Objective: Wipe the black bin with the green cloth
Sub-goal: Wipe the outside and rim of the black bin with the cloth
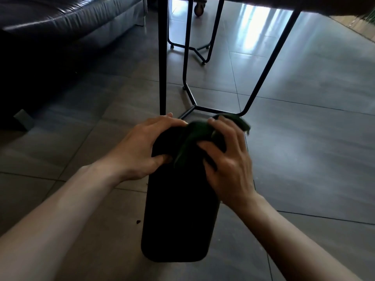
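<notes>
Now | left hand grips black bin | right hand clutches green cloth

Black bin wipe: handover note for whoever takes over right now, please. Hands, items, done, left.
Left hand: grips the far end of the black bin, steadying it.
Right hand: fingers curled round the green cloth, pressing it onto the same end of the bin.
Bin: lying on the tiled floor, in front of the black metal table legs; sofa to the left.
Done: cloth is on the bin; how much is wiped cannot be told.
Left: wipe the rest of the bin, likely the long near side.
</notes>
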The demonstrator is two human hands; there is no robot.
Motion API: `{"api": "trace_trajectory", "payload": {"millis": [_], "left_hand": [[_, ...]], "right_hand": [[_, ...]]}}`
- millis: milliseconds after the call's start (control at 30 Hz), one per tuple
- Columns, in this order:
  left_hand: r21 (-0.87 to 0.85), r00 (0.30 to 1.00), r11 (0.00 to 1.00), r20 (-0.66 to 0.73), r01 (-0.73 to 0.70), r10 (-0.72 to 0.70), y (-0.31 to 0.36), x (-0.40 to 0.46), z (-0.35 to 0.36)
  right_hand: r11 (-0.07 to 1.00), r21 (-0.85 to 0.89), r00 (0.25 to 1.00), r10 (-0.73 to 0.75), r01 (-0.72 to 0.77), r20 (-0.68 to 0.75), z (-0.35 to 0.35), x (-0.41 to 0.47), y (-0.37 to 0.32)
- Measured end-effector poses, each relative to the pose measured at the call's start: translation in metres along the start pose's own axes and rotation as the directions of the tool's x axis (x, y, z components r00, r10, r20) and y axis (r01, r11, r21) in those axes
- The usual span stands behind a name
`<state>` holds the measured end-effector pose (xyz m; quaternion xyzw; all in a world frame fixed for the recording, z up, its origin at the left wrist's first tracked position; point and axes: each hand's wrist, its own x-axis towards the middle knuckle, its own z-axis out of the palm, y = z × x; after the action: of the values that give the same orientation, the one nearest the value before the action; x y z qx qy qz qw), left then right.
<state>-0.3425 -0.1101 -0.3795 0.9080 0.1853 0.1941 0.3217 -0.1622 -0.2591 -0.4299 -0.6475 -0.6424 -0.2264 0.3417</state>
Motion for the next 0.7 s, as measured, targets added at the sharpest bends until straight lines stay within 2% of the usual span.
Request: {"api": "trace_trajectory", "payload": {"millis": [67, 167, 233, 300, 333, 400, 467, 567, 633, 700], "left_hand": [[-0.003, 1.0, 1.0, -0.013, 0.002, -0.002, 0.0, 0.001, 0.0], [0.023, 1.0, 0.999, -0.012, 0.029, -0.029, -0.005, 0.001, -0.003], [0.037, 0.999, 0.998, -0.005, 0.044, -0.044, -0.006, -0.001, -0.004], [0.029, 0.999, 0.999, 0.001, 0.043, -0.043, -0.004, -0.001, -0.003], [0.026, 0.999, 0.999, 0.004, 0.041, -0.041, -0.003, -0.002, -0.002], [0.038, 1.0, 0.999, 0.004, 0.027, -0.027, -0.002, -0.002, -0.001], [0.044, 1.0, 0.999, 0.005, 0.009, -0.01, -0.001, -0.002, -0.002], [0.036, 1.0, 0.999, -0.007, -0.004, 0.004, 0.002, -0.001, -0.002], [0.043, 1.0, 0.999, -0.012, -0.001, 0.001, 0.001, 0.0, -0.001], [0.055, 1.0, 0.998, -0.012, 0.009, -0.009, -0.002, 0.0, -0.002]], "right_hand": [[0.999, -0.038, 1.0, 0.015, -0.015, -0.008, 0.008, -0.002, -0.004], [0.98, -0.012, 0.973, -0.197, 0.2, 0.115, 0.015, -0.066, -0.024], [0.926, 0.029, 0.898, -0.372, 0.376, 0.235, 0.015, -0.119, -0.04], [0.872, 0.02, 0.815, -0.466, 0.49, 0.344, 0.009, -0.143, -0.047], [0.87, 0.033, 0.807, -0.469, 0.491, 0.359, 0.006, -0.14, -0.046], [0.92, 0.062, 0.876, -0.389, 0.388, 0.286, 0.001, -0.11, -0.037], [0.978, 0.041, 0.971, -0.206, 0.202, 0.123, -0.002, -0.059, -0.022], [1.0, -0.006, 0.999, 0.02, -0.02, -0.034, -0.004, -0.001, -0.003], [0.998, -0.061, 0.999, 0.022, -0.024, -0.035, 0.003, -0.006, -0.006], [0.994, -0.066, 0.996, -0.082, 0.085, 0.042, 0.008, -0.044, -0.017]]}}
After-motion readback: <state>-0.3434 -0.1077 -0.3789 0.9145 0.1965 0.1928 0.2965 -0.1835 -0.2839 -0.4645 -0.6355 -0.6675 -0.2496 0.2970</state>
